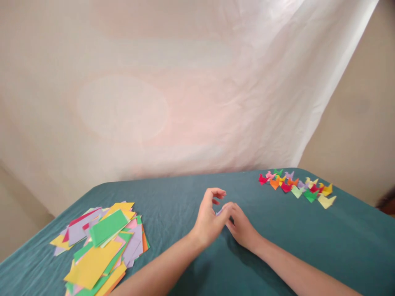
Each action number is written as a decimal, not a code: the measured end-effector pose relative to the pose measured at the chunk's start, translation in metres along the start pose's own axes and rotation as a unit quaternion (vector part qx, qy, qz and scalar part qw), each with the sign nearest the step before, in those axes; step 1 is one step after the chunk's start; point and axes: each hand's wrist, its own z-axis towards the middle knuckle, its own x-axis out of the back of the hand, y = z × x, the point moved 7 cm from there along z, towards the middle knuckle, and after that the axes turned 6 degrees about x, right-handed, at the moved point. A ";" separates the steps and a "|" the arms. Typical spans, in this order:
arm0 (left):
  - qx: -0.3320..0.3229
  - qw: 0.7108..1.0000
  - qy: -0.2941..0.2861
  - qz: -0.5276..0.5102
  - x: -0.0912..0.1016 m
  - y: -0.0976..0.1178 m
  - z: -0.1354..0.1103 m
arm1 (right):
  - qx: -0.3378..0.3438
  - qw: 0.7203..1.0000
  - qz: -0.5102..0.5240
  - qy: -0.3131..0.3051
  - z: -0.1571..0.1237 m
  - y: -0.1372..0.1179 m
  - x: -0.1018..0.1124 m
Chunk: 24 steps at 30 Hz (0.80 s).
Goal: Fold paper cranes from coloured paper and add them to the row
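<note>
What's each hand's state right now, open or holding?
Left hand: fingers curled, grip cannot be told.
Right hand: grip cannot be told; small lavender piece shows between the hands.

I see the left arm [163,269] and right arm [296,261] reach in; the left hand [208,216] curls its fingers [217,191] — the right hand [242,226] meets its thumb [222,217].
</note>
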 end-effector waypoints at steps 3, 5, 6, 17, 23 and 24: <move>-0.013 0.993 -0.018 0.113 0.001 -0.043 0.003 | 0.004 1.000 -0.015 0.012 0.002 0.000 0.007; -0.018 0.988 -0.032 0.147 -0.001 -0.064 -0.002 | 0.006 0.999 -0.030 0.012 0.003 0.000 0.009; -0.026 0.987 -0.042 0.155 -0.003 -0.069 -0.005 | 0.008 0.999 -0.034 0.008 0.002 -0.001 0.009; -0.013 0.986 -0.070 0.152 -0.002 -0.082 -0.007 | 0.005 1.000 0.005 0.019 0.000 0.001 0.009; -0.012 0.981 -0.087 0.172 -0.005 -0.085 -0.008 | 0.010 0.999 0.051 0.003 0.002 -0.005 0.009; -0.011 0.980 -0.091 0.175 -0.006 -0.085 -0.008 | 0.010 0.998 0.056 0.001 0.002 -0.006 0.009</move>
